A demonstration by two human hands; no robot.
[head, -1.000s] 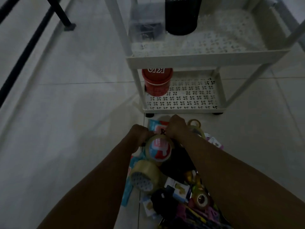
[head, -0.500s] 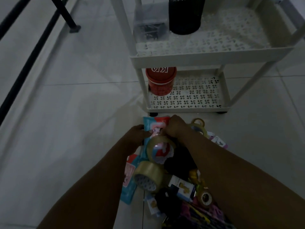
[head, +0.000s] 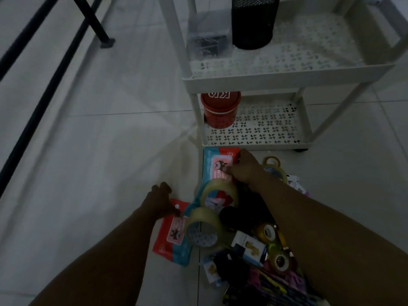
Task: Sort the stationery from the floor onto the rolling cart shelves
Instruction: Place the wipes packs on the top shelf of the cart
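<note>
left hand (head: 160, 200): bare, no ring | right hand (head: 245, 168): bare | forearms: sleeveless, no watch

A dim room in a home, most likely. Pale floor tiles (head: 99, 151) fill the left of the frame, black metal furniture legs (head: 92, 21) stand at the upper left, and a white rolling cart (head: 287, 78) with punched shelves sits at the upper right, stationery (head: 254, 250) heaped on the floor below it.
</note>
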